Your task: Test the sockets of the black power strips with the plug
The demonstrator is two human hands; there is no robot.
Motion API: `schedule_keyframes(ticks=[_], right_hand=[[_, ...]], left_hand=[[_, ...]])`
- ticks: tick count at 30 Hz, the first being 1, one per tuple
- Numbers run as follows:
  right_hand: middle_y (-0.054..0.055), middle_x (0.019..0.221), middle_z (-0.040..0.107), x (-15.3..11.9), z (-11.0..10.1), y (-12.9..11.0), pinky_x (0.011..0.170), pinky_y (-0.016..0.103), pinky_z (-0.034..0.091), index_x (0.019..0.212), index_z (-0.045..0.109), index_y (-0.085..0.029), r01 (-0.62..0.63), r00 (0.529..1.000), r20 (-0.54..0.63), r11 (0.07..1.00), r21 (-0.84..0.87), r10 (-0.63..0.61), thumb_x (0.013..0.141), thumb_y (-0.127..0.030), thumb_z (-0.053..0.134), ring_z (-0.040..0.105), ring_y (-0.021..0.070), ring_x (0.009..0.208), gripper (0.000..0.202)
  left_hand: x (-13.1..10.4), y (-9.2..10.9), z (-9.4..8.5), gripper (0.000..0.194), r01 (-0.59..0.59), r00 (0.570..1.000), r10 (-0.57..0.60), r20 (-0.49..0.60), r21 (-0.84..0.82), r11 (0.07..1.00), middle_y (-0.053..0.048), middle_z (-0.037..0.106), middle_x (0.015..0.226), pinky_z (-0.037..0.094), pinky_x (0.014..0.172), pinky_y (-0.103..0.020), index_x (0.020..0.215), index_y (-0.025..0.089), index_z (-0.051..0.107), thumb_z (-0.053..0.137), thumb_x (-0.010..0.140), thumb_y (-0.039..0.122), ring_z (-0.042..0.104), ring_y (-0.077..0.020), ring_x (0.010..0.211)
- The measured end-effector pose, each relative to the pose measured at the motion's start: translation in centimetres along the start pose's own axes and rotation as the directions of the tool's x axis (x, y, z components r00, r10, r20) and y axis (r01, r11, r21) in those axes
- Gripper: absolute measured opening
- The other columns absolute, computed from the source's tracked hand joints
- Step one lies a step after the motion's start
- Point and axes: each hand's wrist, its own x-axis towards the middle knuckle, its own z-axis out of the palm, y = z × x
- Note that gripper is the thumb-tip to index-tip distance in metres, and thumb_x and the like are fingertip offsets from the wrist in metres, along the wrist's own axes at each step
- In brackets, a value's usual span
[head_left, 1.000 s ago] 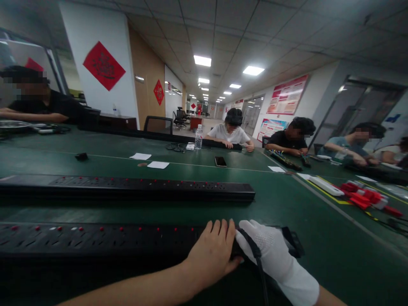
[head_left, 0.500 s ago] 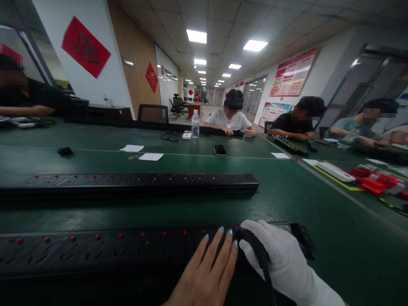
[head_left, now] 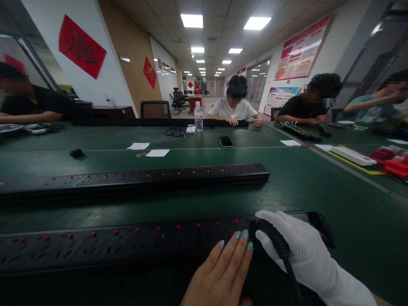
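A long black power strip (head_left: 127,242) with red indicators and several sockets lies along the near table edge. My left hand (head_left: 221,272) is bare and rests flat on its right part, fingers stretched out. Beside it, my right hand (head_left: 296,242), in a white dotted glove, is closed round a black power plug (head_left: 270,236). The plug is at the strip's right end, its cord running down toward me. Whether its pins sit fully in a socket is hidden. Just beyond the right hand lies a dark flat object (head_left: 320,225).
A second black power strip (head_left: 191,174) lies parallel, farther off. Beyond it are papers (head_left: 157,153), a phone (head_left: 225,141), a water bottle (head_left: 198,117) and a small black piece (head_left: 77,153). Red parts (head_left: 393,159) lie at right. Several people sit round the green table (head_left: 302,182).
The view has turned slightly, so the near strip and both hands appear farther right. My left hand stays flat on the strip, and my right hand keeps its hold on the plug.
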Motion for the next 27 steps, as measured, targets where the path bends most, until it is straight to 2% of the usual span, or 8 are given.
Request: schedule_keyframes(ticks=[3, 7, 11, 17, 23, 27], right_hand=[[0.004, 0.082, 0.063, 0.0, -0.2, 0.1, 0.064, 0.027, 0.049, 0.107, 0.055, -0.017, -0.019, 0.999, 0.047, 1.0, 0.009, 0.019, 0.077, -0.028, 0.056, 0.061, 0.015, 0.07, 0.032], [0.004, 0.086, 0.064, -0.1, -0.3, 0.2, 0.065, 0.028, 0.049, 0.11, 0.053, -0.018, -0.021, 0.996, 0.089, 1.0, -0.003, 0.022, 0.077, -0.029, 0.057, 0.061, 0.0156, 0.072, 0.035], [0.004, 0.086, 0.064, 0.3, -0.6, 0.2, 0.066, 0.029, 0.048, 0.107, 0.054, -0.019, -0.053, 0.991, 0.123, 0.998, 0.022, 0.05, 0.077, -0.031, 0.057, 0.061, 0.0164, 0.072, 0.033], [0.003, 0.085, 0.062, 1.3, -1.4, 0.4, 0.063, 0.029, 0.048, 0.105, 0.053, -0.021, -0.075, 0.953, 0.3, 0.993, 0.089, 0.045, 0.079, -0.035, 0.055, 0.06, 0.0162, 0.072, 0.029], [0.003, 0.086, 0.062, 0.9, -0.9, 0.9, 0.065, 0.027, 0.047, 0.107, 0.051, -0.02, -0.018, 0.97, 0.244, 0.999, 0.049, 0.006, 0.079, -0.032, 0.055, 0.06, 0.015, 0.073, 0.032], [0.002, 0.084, 0.063, 0.7, -0.8, 0.9, 0.064, 0.027, 0.046, 0.104, 0.053, -0.02, -0.013, 0.977, 0.214, 0.999, 0.035, 0.005, 0.078, -0.033, 0.056, 0.061, 0.015, 0.071, 0.029]], left_hand=[[0.2, 0.1, -0.3, 0.056, -0.002, 1.0, 0.002, -0.009, -0.016, 1.0, -0.014, 0.04, 0.136, 0.016, 0.106, -0.037, 0.131, 0.006, 0.038, 0.038, 0.087, 0.041, 0.031, -0.0281, 0.128], [0.2, 0.3, -0.5, 0.054, -0.024, 1.0, 0.024, -0.008, -0.016, 1.0, -0.017, 0.04, 0.135, 0.019, 0.104, -0.041, 0.13, 0.004, 0.039, 0.04, 0.087, 0.037, 0.034, -0.0315, 0.126], [0.0, 0.5, -0.5, 0.053, -0.02, 1.0, 0.02, 0.0, -0.016, 1.0, -0.017, 0.041, 0.134, 0.018, 0.105, -0.04, 0.129, 0.003, 0.04, 0.041, 0.087, 0.035, 0.033, -0.0299, 0.127], [-0.1, 0.7, -0.7, 0.054, 0.021, 0.997, -0.019, 0.078, -0.028, 0.999, -0.012, 0.033, 0.141, 0.01, 0.108, -0.038, 0.13, 0.009, 0.042, 0.034, 0.089, 0.044, 0.027, -0.0256, 0.131], [-0.1, 0.8, -1.1, 0.062, 0.033, 0.994, -0.027, 0.109, -0.055, 0.998, -0.014, 0.031, 0.142, 0.01, 0.107, -0.038, 0.13, 0.007, 0.041, 0.029, 0.089, 0.051, 0.023, -0.0272, 0.132], [-0.1, 0.6, -1.1, 0.059, 0.002, 0.994, 0.005, 0.11, -0.069, 0.998, -0.015, 0.031, 0.141, 0.01, 0.106, -0.039, 0.132, 0.005, 0.037, 0.035, 0.089, 0.046, 0.023, -0.0286, 0.132]])
